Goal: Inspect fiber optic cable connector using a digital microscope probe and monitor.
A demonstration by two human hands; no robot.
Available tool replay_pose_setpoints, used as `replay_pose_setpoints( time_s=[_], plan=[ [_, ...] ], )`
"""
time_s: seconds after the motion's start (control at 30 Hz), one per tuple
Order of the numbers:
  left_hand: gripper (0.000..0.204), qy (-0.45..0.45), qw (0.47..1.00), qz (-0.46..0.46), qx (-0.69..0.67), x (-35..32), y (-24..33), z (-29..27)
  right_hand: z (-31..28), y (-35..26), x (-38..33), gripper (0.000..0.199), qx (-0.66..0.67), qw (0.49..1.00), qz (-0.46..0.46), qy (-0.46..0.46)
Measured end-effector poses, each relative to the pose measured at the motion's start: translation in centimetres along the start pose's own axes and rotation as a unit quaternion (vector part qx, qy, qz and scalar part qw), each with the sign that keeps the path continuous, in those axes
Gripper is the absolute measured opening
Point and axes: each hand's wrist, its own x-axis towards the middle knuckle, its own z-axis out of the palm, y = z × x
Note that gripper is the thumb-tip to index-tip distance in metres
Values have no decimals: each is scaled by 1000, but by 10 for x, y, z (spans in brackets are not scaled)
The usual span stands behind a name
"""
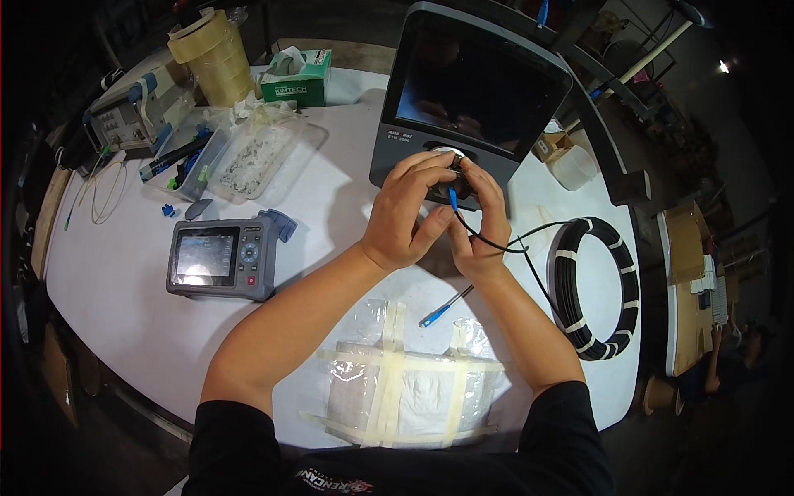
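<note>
A dark grey desktop instrument with a large screen [480, 91] stands upright before me. My left hand [405, 202] and my right hand [484, 211] meet at the round fitting [451, 157] low on its front. Fingers of both hands are bent and closed around that fitting, covering most of it. Between my hands a blue fibre connector [452, 197] points up toward the fitting, its tip hidden. From it a black cable [488, 243] runs below my right hand to a coil [566, 289] bound with white ties. A second blue connector [435, 316] lies on the table below my wrists.
A handheld tester [222, 258] sits at left. Behind it are clear plastic bins [252, 157], a bench instrument [136, 112], tape rolls [213, 58] and a green tissue box [298, 83]. A taped clear sheet [347, 397] covers the near table; a white tub [572, 168] stands right.
</note>
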Motion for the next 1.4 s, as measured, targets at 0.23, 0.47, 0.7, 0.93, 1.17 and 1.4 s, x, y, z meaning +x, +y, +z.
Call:
replay_pose_setpoints(
  time_s=[0.23,0.47,0.7,0.93,1.17,1.4],
  plan=[
    [39,-2,1000,19,22,-2,1,-5,4,0,-2,62,10,1000,15,-2],
    [38,3,1000,18,20,0,1,-2,2,3,-1,64,18,1000,13,-2],
    [38,7,999,25,21,-1,0,-2,2,2,-1,62,-1,1000,11,-9],
    [39,-8,999,23,31,0,0,-3,6,1,0,62,17,1000,1,5],
    [45,-13,1000,1,17,-1,0,-1,8,4,-1,66,27,999,-11,20],
    [48,-12,1000,6,13,2,0,-1,7,3,-1,68,42,999,-6,23]
  ],
)
